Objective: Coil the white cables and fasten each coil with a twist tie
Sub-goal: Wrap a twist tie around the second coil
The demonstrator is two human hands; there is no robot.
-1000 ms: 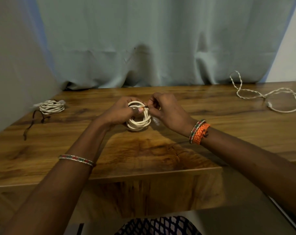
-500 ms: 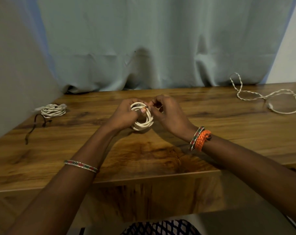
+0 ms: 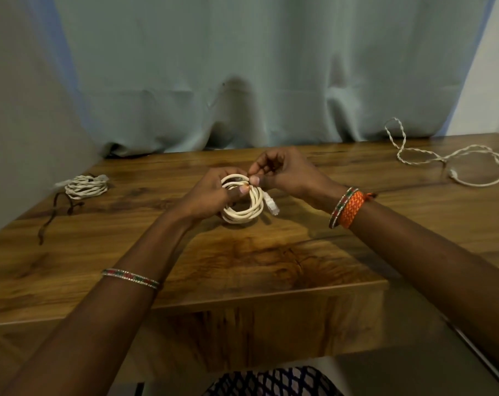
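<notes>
White cable coil (image 3: 244,205) gripped in my left hand (image 3: 211,192), right hand (image 3: 282,172) fingers (image 3: 254,180) pinching the twist tie (image 3: 246,183) on top: fastening step, I judge; next, more twists.

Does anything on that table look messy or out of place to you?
Only the cable at the far right: it sprawls in loose, uncoiled loops across the wooden table. The coil at the far left is bundled, with dark ties trailing beside it. The left hand and right hand hold a neat coil. Nothing looks damaged.
</notes>
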